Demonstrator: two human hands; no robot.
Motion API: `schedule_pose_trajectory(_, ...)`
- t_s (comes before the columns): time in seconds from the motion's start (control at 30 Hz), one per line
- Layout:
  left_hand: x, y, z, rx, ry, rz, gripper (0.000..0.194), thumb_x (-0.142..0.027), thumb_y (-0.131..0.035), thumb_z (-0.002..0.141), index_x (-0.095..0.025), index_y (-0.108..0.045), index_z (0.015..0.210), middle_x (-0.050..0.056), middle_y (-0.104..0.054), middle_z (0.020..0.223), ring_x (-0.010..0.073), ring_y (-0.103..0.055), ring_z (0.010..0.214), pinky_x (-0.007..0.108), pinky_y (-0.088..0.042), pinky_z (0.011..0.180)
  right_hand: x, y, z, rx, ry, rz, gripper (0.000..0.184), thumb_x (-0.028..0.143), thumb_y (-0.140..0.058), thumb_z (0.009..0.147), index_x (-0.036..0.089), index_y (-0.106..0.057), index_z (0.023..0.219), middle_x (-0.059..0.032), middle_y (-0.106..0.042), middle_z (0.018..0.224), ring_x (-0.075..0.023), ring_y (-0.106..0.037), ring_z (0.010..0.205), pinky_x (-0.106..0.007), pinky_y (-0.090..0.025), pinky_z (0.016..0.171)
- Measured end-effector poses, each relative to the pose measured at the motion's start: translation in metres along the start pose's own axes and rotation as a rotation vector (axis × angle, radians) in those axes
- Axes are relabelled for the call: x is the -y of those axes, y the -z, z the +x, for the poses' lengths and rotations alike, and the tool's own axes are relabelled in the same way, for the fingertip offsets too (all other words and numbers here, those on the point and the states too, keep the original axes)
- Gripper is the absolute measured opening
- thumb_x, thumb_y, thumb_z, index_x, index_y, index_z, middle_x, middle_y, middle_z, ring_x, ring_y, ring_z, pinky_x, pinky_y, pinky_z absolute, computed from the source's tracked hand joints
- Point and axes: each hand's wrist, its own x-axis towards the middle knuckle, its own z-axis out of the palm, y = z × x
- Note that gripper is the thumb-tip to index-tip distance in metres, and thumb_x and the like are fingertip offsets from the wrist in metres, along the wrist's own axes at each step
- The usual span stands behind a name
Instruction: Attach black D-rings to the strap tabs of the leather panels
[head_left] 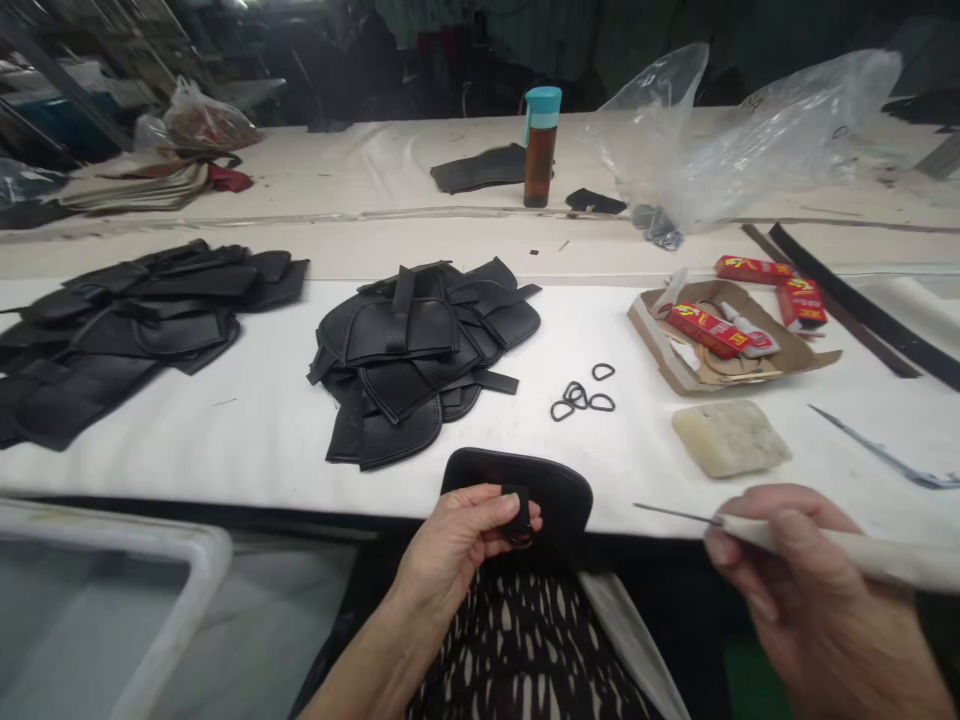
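At the table's front edge, my left hand point(476, 525) pinches a short black strap point(516, 508) between thumb and fingers. A ring seems to sit at the strap's lower end, partly hidden by my fingers. Behind that hand lies a rounded black leather piece point(559, 490), reaching over the edge. My right hand point(810, 570) grips an awl-like tool point(862, 555) with a thin metal tip and a pale, thick handle. Its tip points left, apart from the leather. Several black D-rings point(602, 402) lie loose on the white table beyond my hands.
Black leather pieces are heaped in a middle pile point(405, 340) and a left pile point(135, 330). To the right are a yellowish block point(731, 438), a cardboard tray point(675, 375) with red boxes, and scissors point(885, 452). Farther back stand a bottle point(541, 150) and a clear plastic bag point(720, 150).
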Motion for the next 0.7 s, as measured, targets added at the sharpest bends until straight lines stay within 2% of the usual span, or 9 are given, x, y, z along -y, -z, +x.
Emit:
schedule_pose_trajectory(0.1, -0.001, 0.000, -0.001, 0.038, 0.000, 0.020, 0.016, -0.020, -0.075, 0.061, -0.008, -0.071, 0.070, 0.011, -0.072, 0.075, 0.0188, -0.066, 0.071, 0.027, -0.054, 0.066, -0.006, -0.027, -0.009, 0.168, -0.157, 0.123, 0.018, 0.036, -0.057, 0.083, 0.020, -0.059, 0.074, 0.0004, -0.058, 0.061, -0.0076, -0.044, 0.045, -0.020, -0.033, 0.041)
schedule_pose_trajectory(0.17, -0.003, 0.000, -0.001, 0.070, 0.002, 0.036, 0.019, -0.022, -0.076, 0.061, -0.007, -0.072, 0.072, 0.011, -0.072, 0.074, 0.0177, -0.065, 0.071, 0.026, -0.053, 0.067, -0.015, -0.039, -0.012, 0.223, -0.205, 0.151, 0.018, 0.036, -0.057, 0.083, 0.020, -0.058, 0.076, 0.0002, -0.061, 0.064, -0.0059, -0.042, 0.044, -0.020, -0.034, 0.044)
schedule_pose_trajectory(0.33, -0.005, 0.001, 0.000, 0.096, 0.013, 0.040, 0.023, -0.025, -0.076, 0.060, -0.007, -0.073, 0.074, 0.011, -0.072, 0.076, 0.0185, -0.065, 0.074, 0.026, -0.052, 0.068, -0.032, -0.051, -0.014, 0.224, -0.211, 0.115, 0.017, 0.036, -0.056, 0.085, 0.021, -0.057, 0.081, 0.0010, -0.063, 0.069, -0.0067, -0.043, 0.048, -0.020, -0.034, 0.048)
schedule_pose_trajectory(0.7, -0.005, 0.003, 0.001, 0.128, 0.006, 0.053, 0.023, -0.025, -0.075, 0.062, -0.007, -0.072, 0.075, 0.013, -0.071, 0.076, 0.0188, -0.064, 0.072, 0.028, -0.051, 0.068, -0.031, -0.064, -0.011, 0.223, -0.201, 0.055, 0.020, 0.039, -0.057, 0.084, 0.019, -0.056, 0.078, 0.0007, -0.063, 0.068, -0.0082, -0.042, 0.048, -0.023, -0.033, 0.048)
